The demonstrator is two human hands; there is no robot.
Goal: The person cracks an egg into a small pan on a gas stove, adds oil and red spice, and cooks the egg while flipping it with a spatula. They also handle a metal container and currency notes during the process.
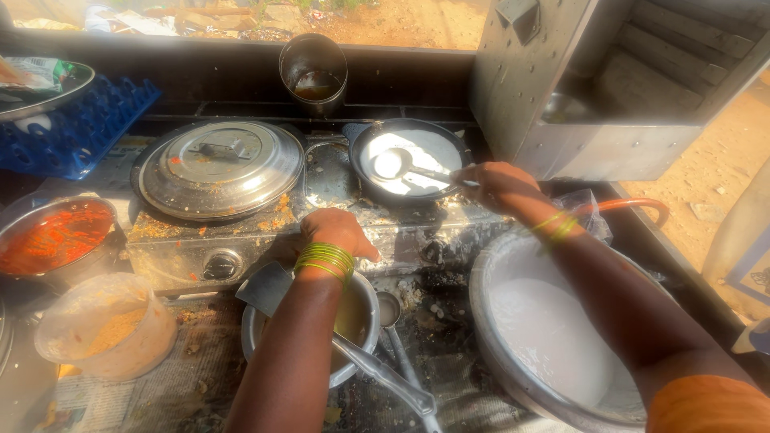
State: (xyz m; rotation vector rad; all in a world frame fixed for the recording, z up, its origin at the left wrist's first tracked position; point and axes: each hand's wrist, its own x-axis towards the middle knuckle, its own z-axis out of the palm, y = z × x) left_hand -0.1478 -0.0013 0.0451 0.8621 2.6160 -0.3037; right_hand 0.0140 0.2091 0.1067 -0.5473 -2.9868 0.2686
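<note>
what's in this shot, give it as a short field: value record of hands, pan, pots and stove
right hand: holds a ladle, its bowl in white batter in the pan
pan: dark, round, on the stove, batter spread inside
left hand: closed, over the steel pot, green bangles at the wrist
batter basin: large, right, holds white batter
lidded pan: steel lid on, left burner
stove: knob at front, food-spattered
red sauce bowl: far left

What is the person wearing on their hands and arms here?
Both hands are bare, with no gloves. The left hand has a thick stack of thin green and gold bangles at the wrist. The right hand wears a few similar bangles. An orange sleeve covers the right upper arm; the forearms are uncovered.
</note>
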